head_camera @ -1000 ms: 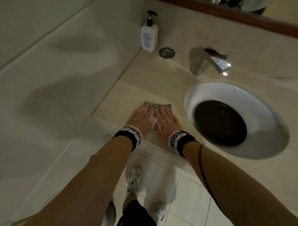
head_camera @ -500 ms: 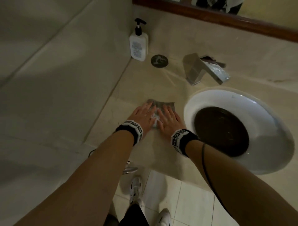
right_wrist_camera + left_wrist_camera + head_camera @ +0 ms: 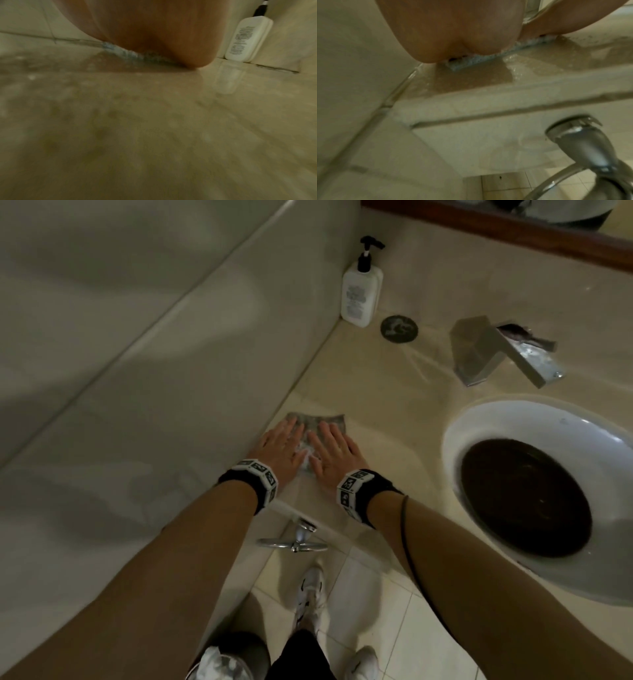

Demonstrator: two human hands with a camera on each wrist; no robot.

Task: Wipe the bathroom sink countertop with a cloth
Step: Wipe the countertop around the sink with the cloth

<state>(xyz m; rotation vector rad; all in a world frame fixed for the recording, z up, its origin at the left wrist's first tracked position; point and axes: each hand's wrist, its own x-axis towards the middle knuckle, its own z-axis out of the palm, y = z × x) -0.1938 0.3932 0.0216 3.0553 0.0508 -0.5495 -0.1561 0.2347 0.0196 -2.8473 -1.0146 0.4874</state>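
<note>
Left hand: the left hand (image 3: 281,447) lies palm down on the cloth (image 3: 317,422), fingers straight and lightly spread, pressing it flat against the countertop (image 3: 376,405).
Right hand: the right hand (image 3: 334,455) lies just beside the left, also flat on the cloth, fingers straight and a little apart, thumb toward the other hand.
Cloth: a grey-blue textured cloth, spread flat at the left end of the countertop, close to the side wall (image 3: 137,371); its far edge shows beyond the fingertips, and its near edge peeks out under both palms in the wrist views.
Countertop: beige stone, glossy and wet-looking near the cloth.
Sink: a white round sink (image 3: 479,422) with a dark bottom sits well to the right of the hands.
Faucet: a square metal faucet (image 3: 496,350) stands behind the sink.
Bottle: a white pump bottle (image 3: 361,296) stands upright in the back corner, with a dark round disc (image 3: 399,328) just beside it.
Below: a chrome fitting (image 3: 298,539) hangs under the countertop edge.
</note>
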